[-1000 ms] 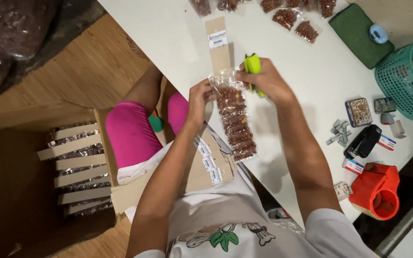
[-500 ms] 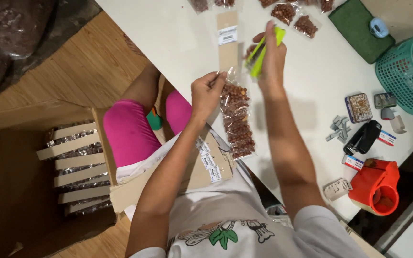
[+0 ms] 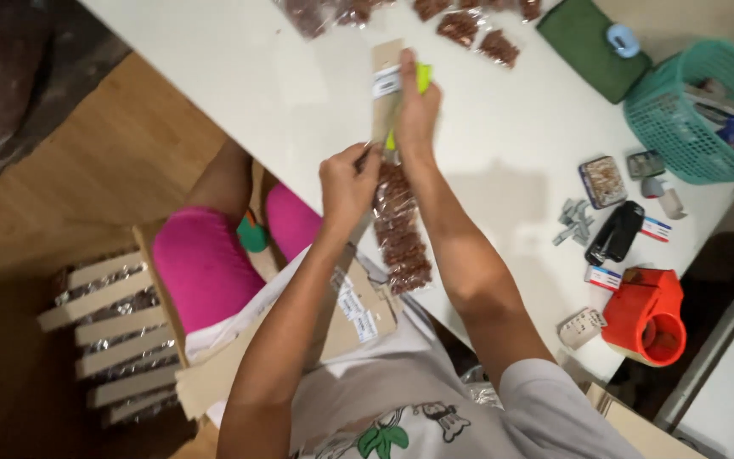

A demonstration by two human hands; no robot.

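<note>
- The bag (image 3: 401, 229), a long clear strip of brown snacks with a cardboard header (image 3: 386, 81), hangs at centre frame over the table (image 3: 299, 93) edge.
- Left hand (image 3: 346, 183) pinches the bag's top beside the header; right hand (image 3: 414, 110) is closed on a green stapler (image 3: 422, 78) over the header.
- Likely light, limp, slippery film with crushable contents; best held by the stiff header, not the belly.
</note>
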